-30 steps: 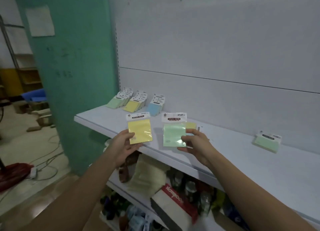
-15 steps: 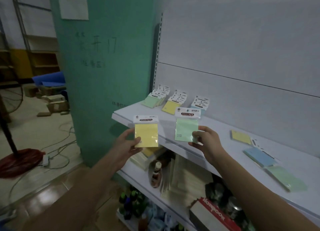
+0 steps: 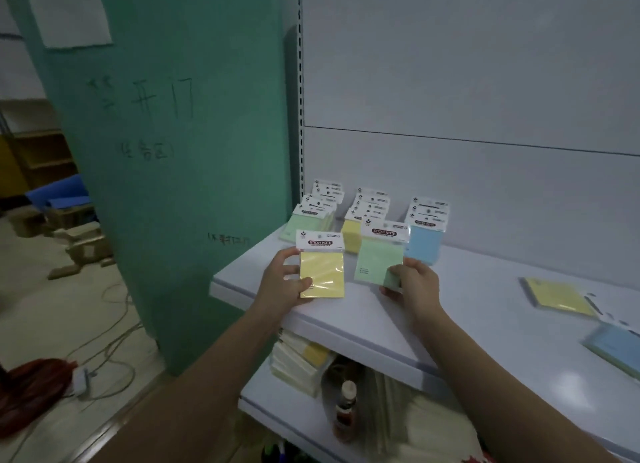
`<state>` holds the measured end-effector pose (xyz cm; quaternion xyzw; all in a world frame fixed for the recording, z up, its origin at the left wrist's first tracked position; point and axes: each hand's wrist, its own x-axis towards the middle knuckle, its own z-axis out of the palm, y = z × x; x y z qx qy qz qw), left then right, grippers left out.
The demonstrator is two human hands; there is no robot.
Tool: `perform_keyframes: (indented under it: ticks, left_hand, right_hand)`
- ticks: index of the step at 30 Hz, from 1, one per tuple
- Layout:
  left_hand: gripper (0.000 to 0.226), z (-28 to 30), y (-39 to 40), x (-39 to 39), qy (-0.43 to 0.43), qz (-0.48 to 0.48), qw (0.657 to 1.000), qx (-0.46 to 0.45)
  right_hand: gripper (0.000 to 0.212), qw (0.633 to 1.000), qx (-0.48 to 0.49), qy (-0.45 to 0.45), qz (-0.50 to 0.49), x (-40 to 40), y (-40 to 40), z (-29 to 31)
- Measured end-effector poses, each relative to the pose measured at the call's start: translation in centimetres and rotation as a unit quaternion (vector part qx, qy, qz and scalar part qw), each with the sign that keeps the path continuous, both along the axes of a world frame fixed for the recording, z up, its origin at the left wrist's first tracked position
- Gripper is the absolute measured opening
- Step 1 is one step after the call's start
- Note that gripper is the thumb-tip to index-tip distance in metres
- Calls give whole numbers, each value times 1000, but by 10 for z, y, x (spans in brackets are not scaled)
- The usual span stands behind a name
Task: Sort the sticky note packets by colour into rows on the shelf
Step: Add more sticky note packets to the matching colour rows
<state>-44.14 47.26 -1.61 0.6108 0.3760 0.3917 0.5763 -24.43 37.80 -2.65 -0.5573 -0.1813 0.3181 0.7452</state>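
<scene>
Yellow pkt (image 3: pixel 322 274) gripped in L hand (image 3: pixel 280 286), green pkt (image 3: pixel 379 260) in R hand (image 3: pixel 414 286), possibly blocking yellow row (image 3: pixel 356 232).

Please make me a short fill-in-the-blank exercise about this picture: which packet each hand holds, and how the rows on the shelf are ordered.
1. The left hand holds a ____ packet.
2. The right hand holds a ____ packet.
3. On the shelf, the row nearest the teal pillar is ____.
4. The rightmost row is ____.

Missing words: yellow; green; green; blue
</scene>
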Motion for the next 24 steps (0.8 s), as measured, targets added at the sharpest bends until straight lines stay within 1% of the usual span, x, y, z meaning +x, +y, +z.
perform_keyframes:
  ticks: [4,8,11,14,18,21,24]
  left_hand:
    - [53,8,42,27,21,-25,999,26]
    - [54,3,65,56,39,-38,998,28]
    - [55,1,79,75,59,-40,995,71]
    - [55,5,96,91,99,-43,988,108]
    - [49,6,114,107,160,-65,970,173]
    - [47,4,124,118,192,-70,960,192]
    - [42,-2,126,122,202,-62,954,215]
  right_hand:
    - [26,998,30,-10,-59,17,36,7]
    - [24,993,35,-11,-111,20,44,-6]
    - [24,992,48,-34,-113,21,45,-12]
    - [23,991,31,-64,-113,23,48,-10]
    - [23,988,18,-78,-130,25,49,-13]
    - [21,989,12,-84,-123,24,50,-13]
    - [21,990,9,-86,-115,24,49,-11]
